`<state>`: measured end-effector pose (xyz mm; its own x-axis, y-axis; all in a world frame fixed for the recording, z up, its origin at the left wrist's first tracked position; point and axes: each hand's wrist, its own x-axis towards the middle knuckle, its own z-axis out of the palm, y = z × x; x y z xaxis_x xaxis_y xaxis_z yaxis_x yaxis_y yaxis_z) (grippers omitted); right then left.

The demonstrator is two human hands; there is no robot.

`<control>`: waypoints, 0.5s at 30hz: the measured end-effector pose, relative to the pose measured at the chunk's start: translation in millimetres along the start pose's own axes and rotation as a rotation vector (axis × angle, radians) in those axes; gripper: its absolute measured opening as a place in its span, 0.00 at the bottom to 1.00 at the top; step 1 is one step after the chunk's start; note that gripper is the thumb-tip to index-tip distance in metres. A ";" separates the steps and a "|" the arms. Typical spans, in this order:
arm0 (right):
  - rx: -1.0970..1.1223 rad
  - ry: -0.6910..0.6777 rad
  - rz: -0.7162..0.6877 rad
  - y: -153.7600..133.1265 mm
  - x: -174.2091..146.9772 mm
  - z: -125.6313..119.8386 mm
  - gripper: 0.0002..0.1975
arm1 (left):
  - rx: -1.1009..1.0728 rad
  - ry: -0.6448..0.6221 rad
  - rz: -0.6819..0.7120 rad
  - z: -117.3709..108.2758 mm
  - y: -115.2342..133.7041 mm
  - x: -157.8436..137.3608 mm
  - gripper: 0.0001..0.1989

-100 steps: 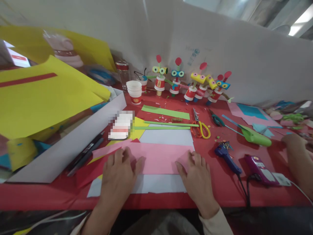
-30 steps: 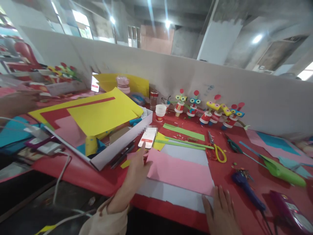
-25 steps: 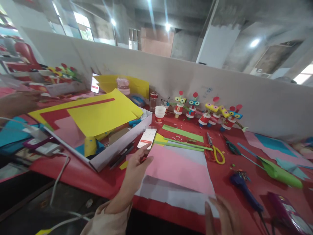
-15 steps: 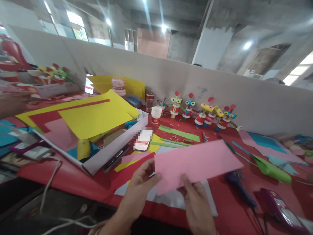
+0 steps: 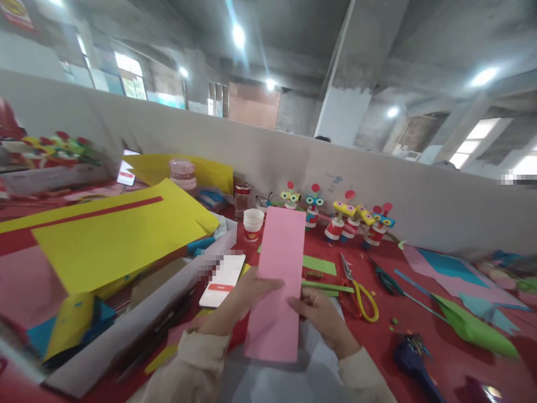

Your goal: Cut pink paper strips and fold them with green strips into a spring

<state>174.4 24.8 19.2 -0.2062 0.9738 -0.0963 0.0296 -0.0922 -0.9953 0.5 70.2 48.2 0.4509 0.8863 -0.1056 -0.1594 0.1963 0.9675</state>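
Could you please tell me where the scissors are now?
In the head view, the scissors lie right of centre on the red table, just left of the dark pliers.

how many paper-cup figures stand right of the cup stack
5, left to right: leftmost figure, partly hidden by the pink paper; first blue-headed figure; first yellow-headed figure; second yellow-headed figure; second blue-headed figure. The paper may hide more.

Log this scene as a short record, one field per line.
Held: pink paper, raised lengthwise
Left hand: thumb across paper's left edge
Right hand: pinching its right edge
Left side: lit phone, white box
Right side: scissors, pliers
Behind: stacked cups, paper-cup figures
Surface: red table
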 end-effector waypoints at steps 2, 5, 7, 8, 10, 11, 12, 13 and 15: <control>-0.023 0.046 -0.010 4.0 -1.7 -0.4 0.19 | 0.036 -0.084 -0.035 -5.1 -3.1 -0.2 0.19; -0.060 0.120 0.000 2.0 -6.2 -5.5 0.19 | 0.121 -0.180 -0.137 -8.6 -2.1 -5.0 0.18; -0.066 0.138 0.025 -1.9 -9.0 -11.1 0.20 | 0.155 -0.227 -0.202 -8.5 -0.8 -7.9 0.18; -0.059 0.148 0.035 -3.9 -10.3 -14.3 0.20 | 0.174 -0.245 -0.225 -8.3 -0.4 -9.2 0.18; -0.033 0.193 0.032 -7.6 -12.6 -21.1 0.20 | 0.220 -0.263 -0.248 -7.7 0.1 -11.5 0.17; -0.016 0.231 0.017 -9.2 -13.4 -24.8 0.20 | 0.241 -0.269 -0.255 -7.4 0.5 -12.7 0.16; 0.002 0.280 -0.005 -10.6 -13.9 -28.8 0.19 | 0.257 -0.277 -0.265 -7.1 0.9 -13.8 0.15; 0.023 0.338 -0.031 -11.7 -14.1 -33.0 0.20 | 0.269 -0.294 -0.280 -6.8 1.5 -14.8 0.15; 0.080 0.479 -0.088 -13.0 -13.7 -41.1 0.20 | 0.283 -0.334 -0.312 -6.0 2.3 -16.4 0.15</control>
<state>217.0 21.2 33.9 0.2688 0.9631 -0.0152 -0.0466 -0.0028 -0.9989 -12.5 58.6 50.8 0.7013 0.6130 -0.3639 0.2493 0.2674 0.9308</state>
